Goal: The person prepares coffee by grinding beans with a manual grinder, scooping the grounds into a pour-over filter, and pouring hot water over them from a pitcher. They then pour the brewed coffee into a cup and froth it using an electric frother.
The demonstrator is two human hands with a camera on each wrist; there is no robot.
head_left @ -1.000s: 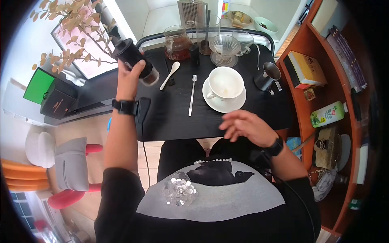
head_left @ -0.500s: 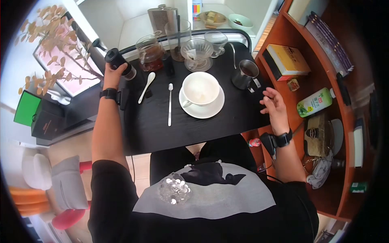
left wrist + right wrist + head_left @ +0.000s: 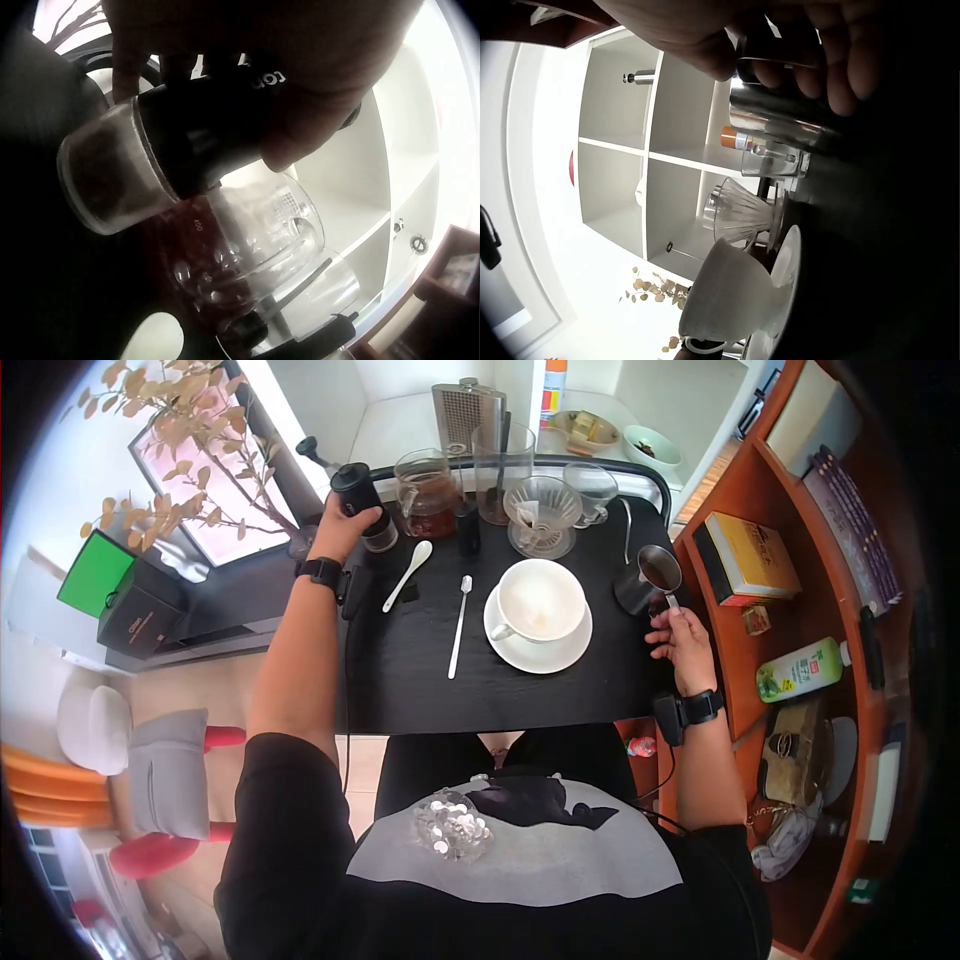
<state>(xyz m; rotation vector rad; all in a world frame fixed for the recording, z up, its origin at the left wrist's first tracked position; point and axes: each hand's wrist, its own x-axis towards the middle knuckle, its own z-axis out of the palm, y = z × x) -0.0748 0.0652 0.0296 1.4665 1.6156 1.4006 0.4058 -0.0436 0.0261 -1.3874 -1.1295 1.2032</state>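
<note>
Upright at the table's back left is a black hand coffee grinder with a clear base. My left hand grips its body, the thumb across the front. At the right edge of the table stands a steel milk pitcher, dark liquid showing inside. My right hand has its fingers at the pitcher's handle, curled about it in the right wrist view. Between the hands a white cup sits on a saucer, its inside pale and frothy. A white spoon and a long thin spoon lie left of it.
Behind the cup stand a glass server of reddish-brown liquid, a tall clear container, a ribbed glass dripper and a glass cup. A black rail edges the back. An orange-brown shelf borders the right.
The grinder, held tilted above the table a second ago, now stands upright at the back left. My right hand has moved from in front of the cup to the right, onto the pitcher's handle.
</note>
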